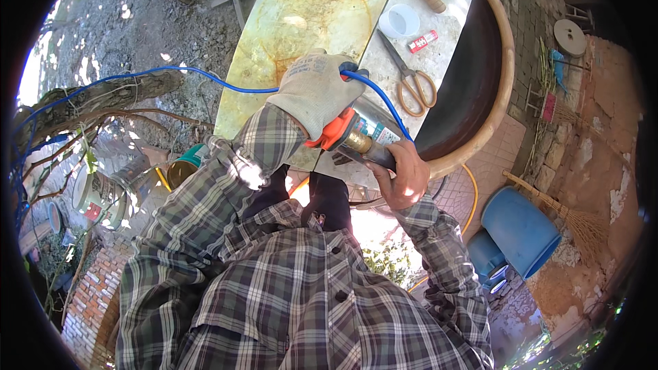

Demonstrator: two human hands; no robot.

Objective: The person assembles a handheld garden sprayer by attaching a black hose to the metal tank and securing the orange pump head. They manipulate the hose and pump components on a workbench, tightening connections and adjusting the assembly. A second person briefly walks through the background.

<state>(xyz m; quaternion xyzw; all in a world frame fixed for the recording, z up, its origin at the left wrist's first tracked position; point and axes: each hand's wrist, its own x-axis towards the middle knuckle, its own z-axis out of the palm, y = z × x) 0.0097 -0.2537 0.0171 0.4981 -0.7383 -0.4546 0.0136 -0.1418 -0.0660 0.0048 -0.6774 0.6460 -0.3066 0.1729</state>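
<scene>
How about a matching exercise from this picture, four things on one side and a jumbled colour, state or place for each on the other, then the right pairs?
Things:
1. left hand
2. right hand
3. scissors
4. large barrel

Descriptions:
A. blue, off to the person's right
B. in a pale glove
C. with tan looped handles
D. bare, at the dark end of the orange tool

Right pairs:
1 and B
2 and D
3 and C
4 and A
</scene>
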